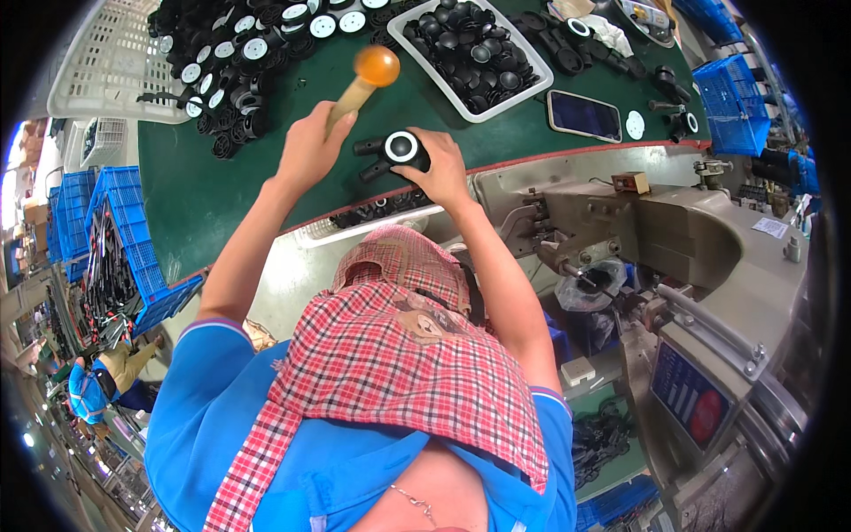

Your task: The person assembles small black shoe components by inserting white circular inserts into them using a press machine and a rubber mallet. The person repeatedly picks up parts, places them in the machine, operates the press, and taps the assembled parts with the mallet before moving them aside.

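My left hand (306,149) is wrapped round the wooden handle of a mallet (378,67) with a round orange head, raised over the green table. Beside it, my right hand (443,170) grips a black plastic wheel part (404,147) from its right side. Two stubby prongs point left from this part. On its upper face sits a white ring with a black domed cap in the middle. The mallet head is above and to the left of the part, apart from it.
A white tray (481,113) of black caps stands beyond my hands. Black wheels with white discs (255,50) are heaped at the far left. A phone (583,116) lies to the right. A grey machine (691,239) fills the right side. Blue crates (133,226) stand at left.
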Tool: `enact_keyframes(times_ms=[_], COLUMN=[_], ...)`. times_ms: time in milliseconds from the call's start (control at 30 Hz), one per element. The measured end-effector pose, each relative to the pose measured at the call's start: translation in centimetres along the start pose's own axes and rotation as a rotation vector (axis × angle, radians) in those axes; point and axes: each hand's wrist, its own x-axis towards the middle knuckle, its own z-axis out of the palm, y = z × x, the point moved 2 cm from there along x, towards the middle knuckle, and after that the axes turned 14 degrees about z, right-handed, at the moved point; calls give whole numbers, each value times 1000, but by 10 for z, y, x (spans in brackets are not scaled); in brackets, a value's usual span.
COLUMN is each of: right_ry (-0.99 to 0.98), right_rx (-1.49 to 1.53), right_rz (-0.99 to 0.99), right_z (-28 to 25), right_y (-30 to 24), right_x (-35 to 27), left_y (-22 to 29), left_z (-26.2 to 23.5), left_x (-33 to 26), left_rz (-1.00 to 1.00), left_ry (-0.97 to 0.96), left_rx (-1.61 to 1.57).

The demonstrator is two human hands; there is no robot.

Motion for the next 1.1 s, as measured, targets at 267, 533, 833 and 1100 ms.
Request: enact_keyframes(times_ms=[267,533,833,1100], right_ry=[-2,8,22,-250], right_rx=[8,-21,59,653], right_rz=[-32,-45,59,868], right_z=[2,0,-2,-28], right_y=[-8,-10,-5,28], right_x=[0,2,-2,-143], left_y=[7,6,-35,-68], left_z=[21,40,29,64], left_x=[-59,-81,-6,12], left_rz=[50,85,133,301], left_ry=[-123,-135,130,114], left_rx=[22,87,253,433])
